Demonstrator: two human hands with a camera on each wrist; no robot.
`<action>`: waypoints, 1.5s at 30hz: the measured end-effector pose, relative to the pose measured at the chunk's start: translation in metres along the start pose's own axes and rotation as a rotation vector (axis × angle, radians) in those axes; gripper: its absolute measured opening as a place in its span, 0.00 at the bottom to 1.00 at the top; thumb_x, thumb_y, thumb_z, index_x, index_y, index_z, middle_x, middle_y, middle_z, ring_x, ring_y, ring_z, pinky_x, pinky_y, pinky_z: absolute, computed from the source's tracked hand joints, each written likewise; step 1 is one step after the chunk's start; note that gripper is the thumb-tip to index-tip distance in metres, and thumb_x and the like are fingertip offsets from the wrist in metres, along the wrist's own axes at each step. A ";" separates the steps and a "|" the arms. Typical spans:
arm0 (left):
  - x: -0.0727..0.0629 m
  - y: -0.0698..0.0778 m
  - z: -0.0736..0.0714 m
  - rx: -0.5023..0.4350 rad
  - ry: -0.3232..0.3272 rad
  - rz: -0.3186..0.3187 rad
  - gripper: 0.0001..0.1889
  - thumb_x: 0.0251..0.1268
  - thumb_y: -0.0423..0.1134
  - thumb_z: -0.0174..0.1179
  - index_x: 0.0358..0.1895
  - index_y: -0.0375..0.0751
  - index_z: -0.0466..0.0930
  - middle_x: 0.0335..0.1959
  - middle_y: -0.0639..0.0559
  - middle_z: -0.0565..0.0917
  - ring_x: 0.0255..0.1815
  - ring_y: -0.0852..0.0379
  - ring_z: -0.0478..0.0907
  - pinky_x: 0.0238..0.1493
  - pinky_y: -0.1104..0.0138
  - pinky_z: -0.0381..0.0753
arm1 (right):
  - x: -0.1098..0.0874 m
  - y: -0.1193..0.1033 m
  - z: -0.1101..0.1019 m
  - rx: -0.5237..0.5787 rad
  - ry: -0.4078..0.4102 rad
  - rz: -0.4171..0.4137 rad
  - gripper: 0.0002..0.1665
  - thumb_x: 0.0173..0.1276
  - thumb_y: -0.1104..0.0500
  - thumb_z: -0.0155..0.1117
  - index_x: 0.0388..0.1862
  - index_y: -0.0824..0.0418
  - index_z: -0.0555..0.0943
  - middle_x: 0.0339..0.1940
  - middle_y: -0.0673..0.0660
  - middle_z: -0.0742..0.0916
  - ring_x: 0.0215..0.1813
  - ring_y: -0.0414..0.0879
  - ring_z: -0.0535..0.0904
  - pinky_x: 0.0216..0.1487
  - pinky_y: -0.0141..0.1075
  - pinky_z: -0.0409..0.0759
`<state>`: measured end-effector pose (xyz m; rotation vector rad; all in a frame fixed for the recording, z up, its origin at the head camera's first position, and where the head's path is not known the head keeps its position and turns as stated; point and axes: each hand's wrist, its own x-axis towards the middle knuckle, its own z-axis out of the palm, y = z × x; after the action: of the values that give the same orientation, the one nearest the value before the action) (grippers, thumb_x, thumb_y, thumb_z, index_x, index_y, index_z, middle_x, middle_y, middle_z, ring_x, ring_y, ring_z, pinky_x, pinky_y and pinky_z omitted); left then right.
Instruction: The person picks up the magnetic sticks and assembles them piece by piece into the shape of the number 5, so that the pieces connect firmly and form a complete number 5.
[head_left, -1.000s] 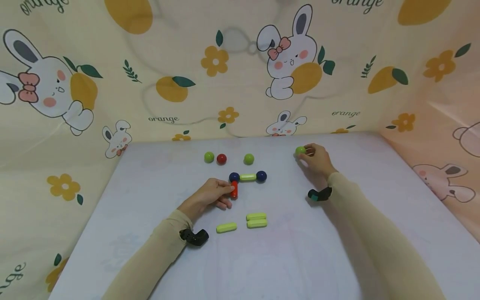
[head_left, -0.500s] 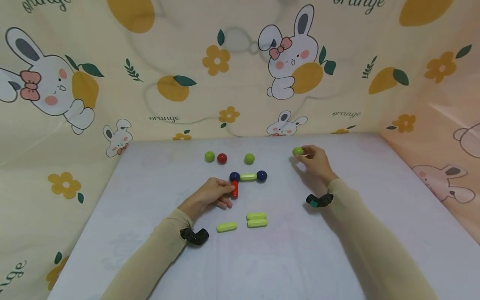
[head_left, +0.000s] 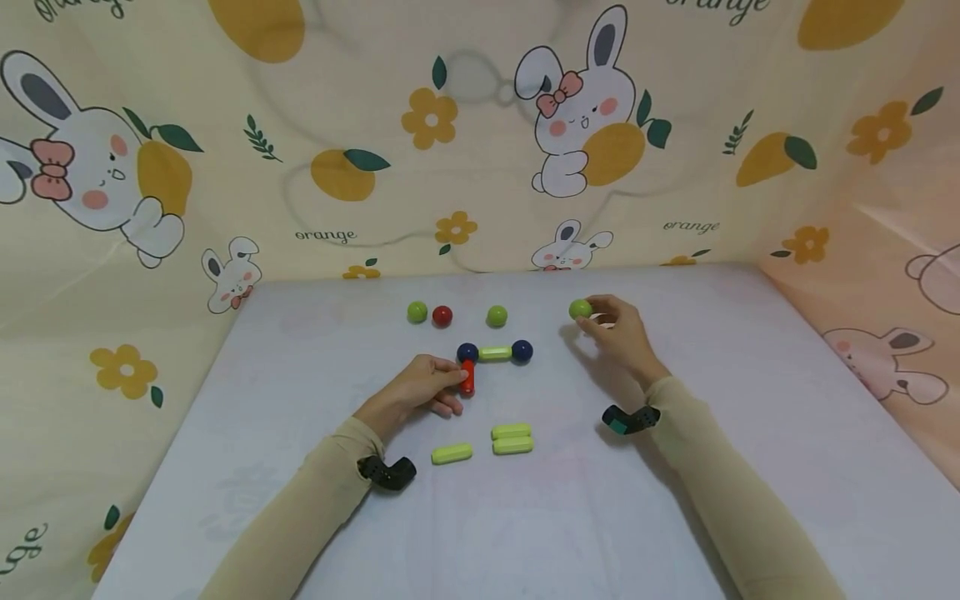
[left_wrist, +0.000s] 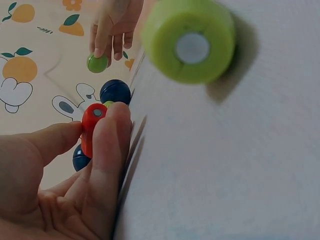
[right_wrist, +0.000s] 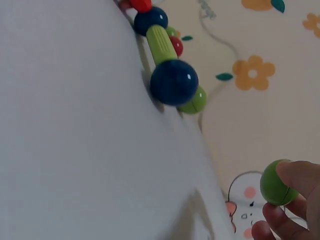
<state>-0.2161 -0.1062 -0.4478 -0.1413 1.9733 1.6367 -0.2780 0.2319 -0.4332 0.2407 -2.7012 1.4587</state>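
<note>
My left hand [head_left: 422, 385] pinches a red magnetic rod [head_left: 467, 379] between thumb and fingers. The rod's far end meets a dark blue ball [head_left: 467, 353]. From that ball a light green rod [head_left: 495, 354] runs right to a second dark blue ball [head_left: 522, 351], forming an L shape. In the left wrist view the red rod [left_wrist: 88, 135] shows a silvery disc in its near end. Right of the joined pieces, my right hand [head_left: 621, 333] holds a green ball [head_left: 580, 309] at its fingertips, raised over the table. The right wrist view shows this green ball [right_wrist: 278, 183] between thumb and fingers.
Along the back stand a green ball [head_left: 417, 312], a red ball [head_left: 442, 316] and another green ball [head_left: 497, 316]. Nearer the front lie a single light green rod [head_left: 452, 453] and a side-by-side pair of light green rods [head_left: 512, 439]. A patterned cloth [head_left: 480, 150] rises behind the white table.
My right hand has moved left and slightly nearer with the green ball, toward the joined pieces. The left hand keeps its hold on the red rod in the same place.
</note>
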 end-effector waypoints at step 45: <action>-0.005 0.004 0.003 0.012 -0.001 0.008 0.21 0.77 0.40 0.56 0.65 0.31 0.75 0.42 0.44 0.89 0.22 0.61 0.85 0.24 0.72 0.83 | -0.049 -0.063 0.067 0.015 -0.384 -0.267 0.21 0.68 0.58 0.70 0.59 0.60 0.79 0.47 0.58 0.89 0.42 0.44 0.83 0.45 0.36 0.82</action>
<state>-0.2123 -0.1043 -0.4420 -0.1279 1.9852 1.6297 -0.2175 0.1472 -0.4240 0.9320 -2.7882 1.4793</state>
